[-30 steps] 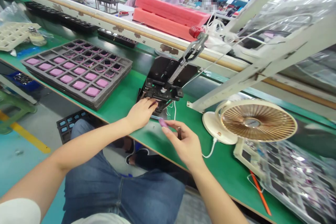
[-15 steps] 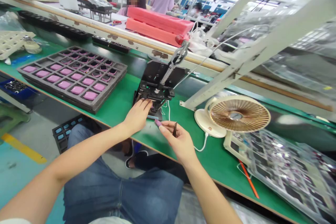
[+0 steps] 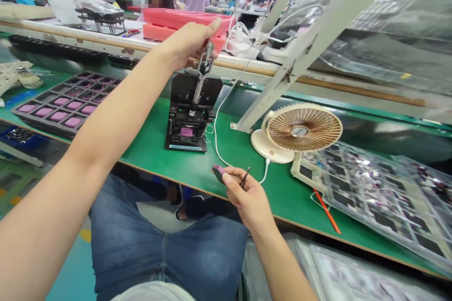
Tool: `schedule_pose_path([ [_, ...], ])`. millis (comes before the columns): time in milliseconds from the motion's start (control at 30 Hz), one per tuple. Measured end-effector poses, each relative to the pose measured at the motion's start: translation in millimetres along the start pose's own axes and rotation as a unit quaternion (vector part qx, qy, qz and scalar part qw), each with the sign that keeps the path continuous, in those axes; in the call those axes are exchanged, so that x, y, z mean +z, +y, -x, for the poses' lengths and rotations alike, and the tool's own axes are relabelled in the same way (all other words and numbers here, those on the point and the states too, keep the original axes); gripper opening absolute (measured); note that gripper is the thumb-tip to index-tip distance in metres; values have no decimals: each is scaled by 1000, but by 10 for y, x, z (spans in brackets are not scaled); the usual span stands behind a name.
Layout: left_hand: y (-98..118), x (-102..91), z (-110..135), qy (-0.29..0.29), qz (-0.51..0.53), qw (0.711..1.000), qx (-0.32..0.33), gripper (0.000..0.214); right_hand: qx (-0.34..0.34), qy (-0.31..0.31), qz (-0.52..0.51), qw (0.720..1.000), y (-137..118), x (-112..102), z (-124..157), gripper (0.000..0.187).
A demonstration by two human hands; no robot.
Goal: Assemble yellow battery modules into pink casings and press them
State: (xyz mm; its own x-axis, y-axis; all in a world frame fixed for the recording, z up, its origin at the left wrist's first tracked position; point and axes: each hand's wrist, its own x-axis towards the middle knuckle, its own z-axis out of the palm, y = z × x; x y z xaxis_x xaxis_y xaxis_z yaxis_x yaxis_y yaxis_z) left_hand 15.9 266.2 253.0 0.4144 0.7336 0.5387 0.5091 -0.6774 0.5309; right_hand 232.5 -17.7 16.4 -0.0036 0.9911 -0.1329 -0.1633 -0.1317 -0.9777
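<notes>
My left hand (image 3: 194,42) reaches up to the red-tipped lever of a black toggle press (image 3: 193,117), fingers closed around its handle and mostly hiding the grip. In the press's lower fixture lies a purple rounded-square piece (image 3: 186,131). Between thumb and fingertips, my right hand (image 3: 243,188) pinches another piece (image 3: 218,173), purple on one face and dark on the other. Dark tweezers (image 3: 245,178) are tucked in the same hand, which is held above the bench's front edge.
A dark foam tray (image 3: 65,103) with purple pieces sits left, partly behind my left arm. Right of the press stand a beige fan (image 3: 304,124), an orange stick (image 3: 327,211) and clear trays of parts (image 3: 370,197). Red foam blocks (image 3: 169,18) and a slanted white post (image 3: 300,47) are behind.
My left hand has risen from the press fixture to the lever handle, uncovering the purple piece there. My right hand still holds its piece and the tweezers. The view has shifted.
</notes>
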Motion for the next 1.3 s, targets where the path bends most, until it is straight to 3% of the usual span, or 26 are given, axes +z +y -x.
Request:
schedule_pose_path([
  [67, 190, 30, 20, -61, 18, 997, -47, 80, 0, 5, -6, 1000, 8, -28, 22, 51],
  [100, 295, 43, 83, -54, 25, 997, -57, 74, 2, 9, -8, 1000, 12, -42, 29, 51],
  [167, 488, 88, 286, 26, 18, 999, 3, 70, 5, 18, -13, 1000, 20, -72, 34, 52],
  [233, 595, 197, 566, 150, 17, 981, 120, 56, 10, 29, -21, 999, 32, -98, 25, 53],
  [267, 597, 282, 720, 205, 26, 963, 171, 38, 13, 33, -24, 999, 40, -108, 17, 54],
  [333, 496, 489, 1017, 249, 40, 940, 228, 10, 18, 39, -29, 999, 60, -121, -3, 54],
  [467, 135, 821, 1436, 223, 9, 946, 237, 26, 23, 42, -47, 998, 110, -107, -33, 53],
  [567, 70, 902, 1698, 216, 3, 958, 190, 33, 10, 30, -63, 997, 131, -81, -24, 53],
  [667, 220, 1002, 2135, 236, 36, 965, 111, 59, -12, 20, -68, 997, 120, -54, 21, 52],
  [700, 282, 1062, 2320, 215, 64, 971, 84, 67, -16, 17, -66, 998, 112, -40, 42, 51],
  [800, 419, 1283, 2851, -14, 173, 984, 28, 73, -7, -9, -61, 998, 99, 27, 104, 51],
  [867, 461, 1405, 3092, -81, 228, 970, -4, 56, 7, -34, -66, 997, 109, 82, 138, 53],
  [967, 485, 1481, 3264, -24, 318, 946, -52, 26, 30, -51, -93, 994, 132, 132, 181, 53],
  [1100, 471, 1412, 3400, 64, 426, 893, -129, 28, 55, -41, -204, 977, 86, 107, 209, 56],
  [1300, 302, 1335, 3650, 121, 446, 863, -202, 21, -48, -57, -314, 947, -30, 89, 158, 53],
])
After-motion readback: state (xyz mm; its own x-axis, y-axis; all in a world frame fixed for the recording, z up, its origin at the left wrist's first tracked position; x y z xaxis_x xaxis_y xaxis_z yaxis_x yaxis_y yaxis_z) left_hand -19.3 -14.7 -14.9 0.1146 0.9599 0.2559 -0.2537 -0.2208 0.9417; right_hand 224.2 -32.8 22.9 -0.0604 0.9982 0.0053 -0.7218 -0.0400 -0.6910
